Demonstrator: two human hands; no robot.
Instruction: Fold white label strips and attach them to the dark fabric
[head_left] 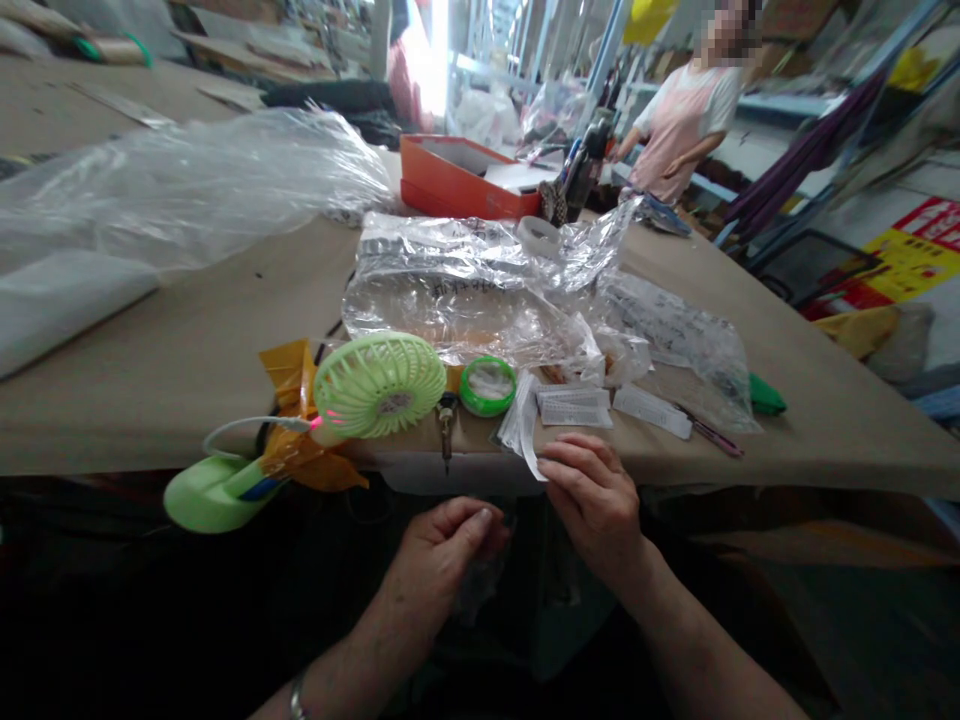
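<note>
My right hand (592,495) pinches the lower end of a white paper label (526,432) at the near edge of the brown table (187,350); its fingers are closed on it. Below the table edge, my left hand (442,555) is curled with thumb and fingers closed around a small clear plastic bag (480,580) that is hard to make out against the dark. More white labels (576,407) lie just beyond my right hand.
A light green hand fan (379,383) taped with yellow tape stands at the near edge, beside a green tape roll (487,386). Crumpled clear plastic bags (480,290) cover the middle. An orange box (457,178) sits farther back. A person (686,120) stands at the far right.
</note>
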